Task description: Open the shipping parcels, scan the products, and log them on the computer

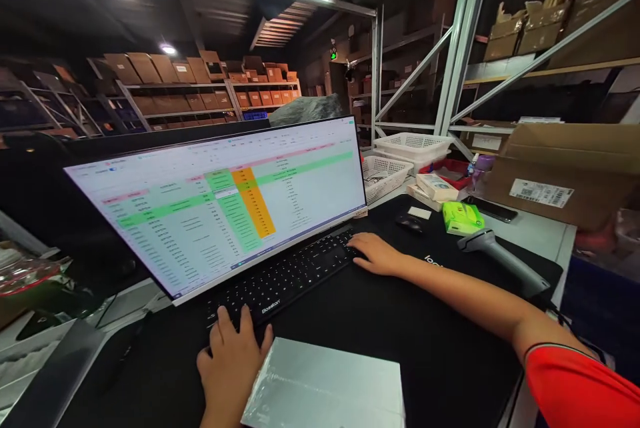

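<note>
A black keyboard (295, 275) lies below a wide monitor (225, 208) that shows a coloured spreadsheet. My left hand (233, 351) rests at the keyboard's left end, fingers spread over its lower keys. At the other end, my right hand (373, 253) lies over the number keys with its fingers stretched out. Neither hand holds anything. Beside my left wrist is a flat silver-grey box (330, 385) with a shiny, film-like surface, resting on the black desk mat (450, 335).
To the right are a mouse (410, 224), a barcode scanner (503, 258), a green packet (461, 217), a phone (493, 209) and an open cardboard box (560, 171). White baskets (385, 177) stand behind. Metal shelving (455, 48) rises at the back.
</note>
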A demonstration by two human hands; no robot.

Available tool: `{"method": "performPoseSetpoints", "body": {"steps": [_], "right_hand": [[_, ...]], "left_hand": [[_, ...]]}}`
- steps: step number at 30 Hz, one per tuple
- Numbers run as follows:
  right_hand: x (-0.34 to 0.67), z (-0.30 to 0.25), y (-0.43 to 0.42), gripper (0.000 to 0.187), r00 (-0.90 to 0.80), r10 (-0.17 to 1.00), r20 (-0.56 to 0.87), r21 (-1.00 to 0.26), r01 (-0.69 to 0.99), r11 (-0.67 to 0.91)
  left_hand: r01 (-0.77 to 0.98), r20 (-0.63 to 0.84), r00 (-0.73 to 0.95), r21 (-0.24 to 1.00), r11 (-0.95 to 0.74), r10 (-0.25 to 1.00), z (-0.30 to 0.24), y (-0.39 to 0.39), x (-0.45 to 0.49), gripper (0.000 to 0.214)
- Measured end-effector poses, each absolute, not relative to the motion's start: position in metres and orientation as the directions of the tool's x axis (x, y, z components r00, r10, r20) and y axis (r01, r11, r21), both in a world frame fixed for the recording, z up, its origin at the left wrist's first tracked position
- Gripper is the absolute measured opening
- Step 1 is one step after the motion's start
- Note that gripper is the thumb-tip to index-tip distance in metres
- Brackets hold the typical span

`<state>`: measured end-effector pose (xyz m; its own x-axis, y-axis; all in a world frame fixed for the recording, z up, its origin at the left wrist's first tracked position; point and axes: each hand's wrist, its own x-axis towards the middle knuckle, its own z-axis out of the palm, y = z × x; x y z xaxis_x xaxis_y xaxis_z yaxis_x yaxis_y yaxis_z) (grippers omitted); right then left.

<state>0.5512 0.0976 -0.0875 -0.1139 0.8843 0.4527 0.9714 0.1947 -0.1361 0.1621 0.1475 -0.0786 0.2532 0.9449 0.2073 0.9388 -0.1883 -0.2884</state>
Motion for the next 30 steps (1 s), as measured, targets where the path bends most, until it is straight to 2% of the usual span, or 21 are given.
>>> {"method": "performPoseSetpoints", "body": {"steps": [7,9,11,13,18,23,30], "right_hand": [[0.563,-0.082,0.109,0.04,-0.047,0.87,0.49,-0.125,0.984,0.123],[0.593,-0.082,0.098,0.04,0.017,0.865,0.501,-0.121,0.991,0.05],[0.634,-0.091,0.082,0.044,0.188,0.852,0.488,-0.119,0.982,-0.148],[0.676,-0.109,0.066,0.05,0.261,0.86,0.439,-0.152,0.965,-0.216],[0.736,-0.152,0.056,0.066,0.262,0.813,0.52,-0.218,0.961,-0.171],[0.74,-0.158,0.082,0.052,0.253,0.817,0.517,-0.211,0.963,-0.165],[0.747,-0.166,0.09,0.05,0.211,0.806,0.553,-0.222,0.97,-0.102]], "left_hand": [[0.934,0.231,0.276,-0.294,-0.203,0.933,-0.086,0.153,0.158,0.061],[0.934,0.221,0.275,-0.29,-0.206,0.936,-0.087,0.153,0.158,0.061],[0.939,0.203,0.259,-0.283,-0.197,0.944,-0.085,0.153,0.158,0.061],[0.944,0.182,0.244,-0.269,-0.191,0.952,-0.083,0.153,0.159,0.061],[0.958,0.163,0.226,-0.214,-0.189,0.96,-0.083,0.153,0.158,0.061],[0.966,0.174,0.218,-0.179,-0.187,0.96,-0.089,0.156,0.155,0.063],[0.966,0.201,0.231,-0.161,-0.2,0.952,-0.095,0.16,0.154,0.062]]}}
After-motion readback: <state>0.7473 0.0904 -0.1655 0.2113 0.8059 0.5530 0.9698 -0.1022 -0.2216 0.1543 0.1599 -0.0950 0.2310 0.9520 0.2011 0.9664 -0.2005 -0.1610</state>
